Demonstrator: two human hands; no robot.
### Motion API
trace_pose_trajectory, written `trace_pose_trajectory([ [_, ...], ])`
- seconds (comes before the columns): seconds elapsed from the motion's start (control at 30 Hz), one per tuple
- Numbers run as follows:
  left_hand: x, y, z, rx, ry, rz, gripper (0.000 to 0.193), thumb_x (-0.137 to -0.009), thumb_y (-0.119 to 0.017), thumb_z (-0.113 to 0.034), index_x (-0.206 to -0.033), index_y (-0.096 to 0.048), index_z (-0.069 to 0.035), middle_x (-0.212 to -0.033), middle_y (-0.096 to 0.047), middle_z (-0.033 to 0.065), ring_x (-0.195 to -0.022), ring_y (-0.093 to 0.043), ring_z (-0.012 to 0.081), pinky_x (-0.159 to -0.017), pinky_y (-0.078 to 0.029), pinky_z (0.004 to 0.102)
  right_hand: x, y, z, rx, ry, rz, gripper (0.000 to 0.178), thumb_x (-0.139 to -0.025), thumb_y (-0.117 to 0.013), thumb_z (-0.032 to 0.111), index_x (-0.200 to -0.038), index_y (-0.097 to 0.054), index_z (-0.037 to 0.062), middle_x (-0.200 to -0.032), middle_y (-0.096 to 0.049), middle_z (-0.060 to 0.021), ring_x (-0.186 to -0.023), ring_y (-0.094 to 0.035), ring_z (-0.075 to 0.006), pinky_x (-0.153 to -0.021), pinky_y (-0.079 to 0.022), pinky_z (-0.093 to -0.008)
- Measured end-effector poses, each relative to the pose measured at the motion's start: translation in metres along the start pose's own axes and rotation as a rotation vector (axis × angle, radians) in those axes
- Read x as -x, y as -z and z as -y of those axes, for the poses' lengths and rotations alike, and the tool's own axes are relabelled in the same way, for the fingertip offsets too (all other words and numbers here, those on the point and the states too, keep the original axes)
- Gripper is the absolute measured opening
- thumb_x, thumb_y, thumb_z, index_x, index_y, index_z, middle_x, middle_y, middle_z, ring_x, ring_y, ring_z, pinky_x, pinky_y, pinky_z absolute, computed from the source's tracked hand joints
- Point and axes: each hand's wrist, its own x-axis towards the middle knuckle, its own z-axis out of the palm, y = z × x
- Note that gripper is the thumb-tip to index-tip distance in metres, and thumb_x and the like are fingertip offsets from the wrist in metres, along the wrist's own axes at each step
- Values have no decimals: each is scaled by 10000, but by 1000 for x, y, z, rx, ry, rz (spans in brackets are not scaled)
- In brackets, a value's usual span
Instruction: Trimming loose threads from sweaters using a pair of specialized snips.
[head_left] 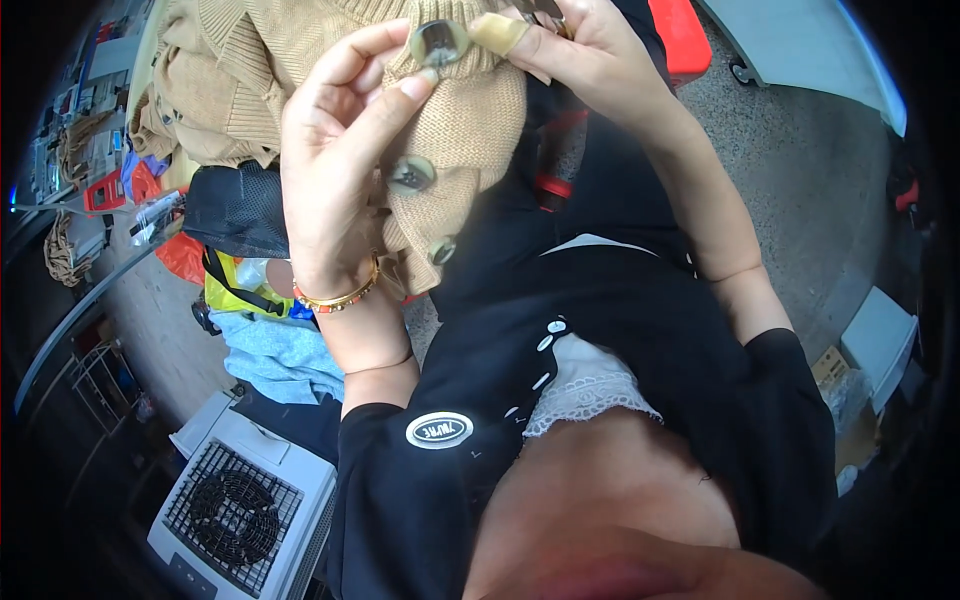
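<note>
A tan knitted cardigan (470,110) with large dark, glossy buttons hangs over my lap. My left hand (335,150) pinches its ribbed edge between thumb and fingers, right beside the top button (440,43). Two more buttons show lower down, one (412,175) near my left wrist and a smaller-looking one (441,250) below it. My right hand (590,50) is closed just right of the top button, its thumb wrapped in a yellowish finger cover (499,34). What its fingertips hold, if anything, cannot be made out.
More tan knitwear (220,80) is heaped at the far left. Below it are a black mesh bag (235,210), a yellow bag (240,290) and light blue cloth (280,350). A white fan unit (245,500) stands at the lower left, a red stool (682,40) at the upper right.
</note>
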Motion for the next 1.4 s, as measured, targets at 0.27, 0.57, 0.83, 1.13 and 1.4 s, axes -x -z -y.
trace_pose_trajectory([
  [0.27, -1, 3, 6, -32, -78, -92, 397, -911, -572, 37, -1301, -510, 80, -1176, -647, 159, -1087, -632, 163, -956, -488, 247, -6, 0, 4, 35, -162, -126, 136, -967, -622, 176, -1030, -629, 56, -751, -528, 86, -612, -425, -4, -532, -313, -175],
  [0.57, 7, -4, 15, -445, -314, -234, 261, -842, -714, 45, -1098, -680, 11, -865, -672, -4, -662, -529, -11, -568, -385, 137, -4, 4, 15, -10, -298, -85, 122, -971, -612, 183, -973, -617, 61, -653, -445, 85, -523, -354, -10, -471, -250, -190],
  [0.83, -1, -6, 8, -1064, -614, -244, 140, -773, -768, 9, -907, -741, -24, -828, -713, 111, -769, -697, 199, -677, -538, 269, -11, 6, 15, -431, -506, -71, 120, -988, -582, 201, -940, -577, 91, -574, -404, 87, -448, -313, -13, -411, -231, -182],
  [1.13, -1, -3, 12, -1086, -676, -229, 58, -841, -680, 26, -875, -644, -4, -819, -629, 102, -713, -610, 219, -649, -489, 293, -12, 13, 0, -620, -572, -64, 157, -1005, -556, 235, -891, -554, 127, -567, -391, 101, -429, -292, 4, -394, -233, -167],
  [1.4, 1, 4, 13, -849, -511, -183, 144, -899, -658, -71, -1027, -681, -10, -940, -631, 83, -708, -573, 122, -652, -460, 240, -12, 6, 8, -562, -571, -89, 147, -1010, -545, 233, -906, -556, 130, -574, -391, 103, -432, -288, 4, -398, -230, -164],
])
